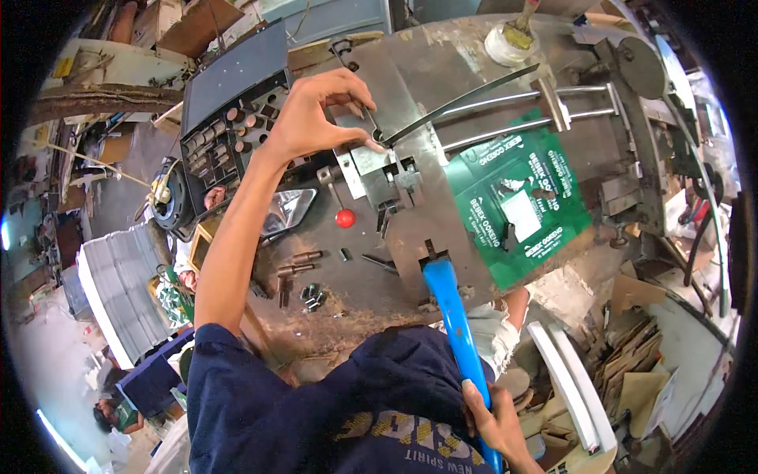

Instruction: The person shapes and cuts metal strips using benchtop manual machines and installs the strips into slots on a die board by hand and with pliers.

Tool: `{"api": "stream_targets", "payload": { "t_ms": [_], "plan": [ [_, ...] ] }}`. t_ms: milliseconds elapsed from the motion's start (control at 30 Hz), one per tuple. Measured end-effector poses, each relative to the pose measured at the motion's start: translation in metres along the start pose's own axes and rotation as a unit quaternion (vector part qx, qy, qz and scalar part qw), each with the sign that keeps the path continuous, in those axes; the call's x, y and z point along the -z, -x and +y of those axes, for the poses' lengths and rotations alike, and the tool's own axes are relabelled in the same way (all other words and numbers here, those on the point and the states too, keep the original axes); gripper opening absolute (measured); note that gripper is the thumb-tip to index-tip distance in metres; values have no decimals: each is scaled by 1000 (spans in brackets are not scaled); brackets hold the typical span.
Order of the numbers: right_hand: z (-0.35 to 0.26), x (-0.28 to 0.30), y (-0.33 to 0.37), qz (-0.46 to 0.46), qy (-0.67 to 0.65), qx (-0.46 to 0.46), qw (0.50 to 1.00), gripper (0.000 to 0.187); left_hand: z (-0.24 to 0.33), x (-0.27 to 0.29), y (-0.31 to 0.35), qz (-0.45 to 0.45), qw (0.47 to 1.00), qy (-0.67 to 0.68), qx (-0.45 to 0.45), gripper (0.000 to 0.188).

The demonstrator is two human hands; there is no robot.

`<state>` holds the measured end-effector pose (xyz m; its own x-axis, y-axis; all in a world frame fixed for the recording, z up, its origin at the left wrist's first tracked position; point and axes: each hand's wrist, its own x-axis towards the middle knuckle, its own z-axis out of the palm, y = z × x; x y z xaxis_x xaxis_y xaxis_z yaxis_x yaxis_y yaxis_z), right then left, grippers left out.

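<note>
My left hand (324, 114) reaches over the bench to a steel clamping fixture (383, 170). Its thumb and fingers curl around a small dark metal part at the fixture, too small to name. By the thumb tip lies the near end of a long thin metal strip (466, 105), which slants up to the right. My right hand (493, 419) is wrapped around the lower part of a long blue lever (452, 304), whose upper end meets the bench slot. A red ball knob (345, 218) on a short metal arm sits just below the fixture.
Loose metal pins (300, 263) and small cylinders (313, 296) lie near the bench front. A green printed sheet (517, 201) lies right of the lever, below two steel rails (497, 107). A bin of metal parts (229, 130) stands left; a tub with a brush (509, 43) stands behind.
</note>
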<state>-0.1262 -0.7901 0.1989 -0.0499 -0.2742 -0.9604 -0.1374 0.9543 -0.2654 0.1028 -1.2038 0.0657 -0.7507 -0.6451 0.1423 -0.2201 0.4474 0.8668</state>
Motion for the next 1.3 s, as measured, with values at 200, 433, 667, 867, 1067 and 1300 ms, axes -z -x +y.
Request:
{"api": "stream_targets", "payload": {
  "t_ms": [200,433,667,867,1067,1300],
  "plan": [
    [-9,-5,0,67,95,34,993,53,-8,-12,5,15,998,-58,14,38],
    [24,-13,-11,144,155,113,971,55,-16,-19,1,48,996,-58,-41,38],
    [42,-13,-26,71,120,7,990,71,-24,-19,8,19,999,-28,-18,42],
    [40,-17,-23,116,110,35,987,75,-22,-25,3,57,996,2,-63,37],
    [28,-9,-22,58,94,-33,993,78,-26,-18,5,34,999,11,-28,35],
    [51,-15,-22,122,140,67,980,59,-27,-22,6,55,998,11,-30,36]
  ]
}}
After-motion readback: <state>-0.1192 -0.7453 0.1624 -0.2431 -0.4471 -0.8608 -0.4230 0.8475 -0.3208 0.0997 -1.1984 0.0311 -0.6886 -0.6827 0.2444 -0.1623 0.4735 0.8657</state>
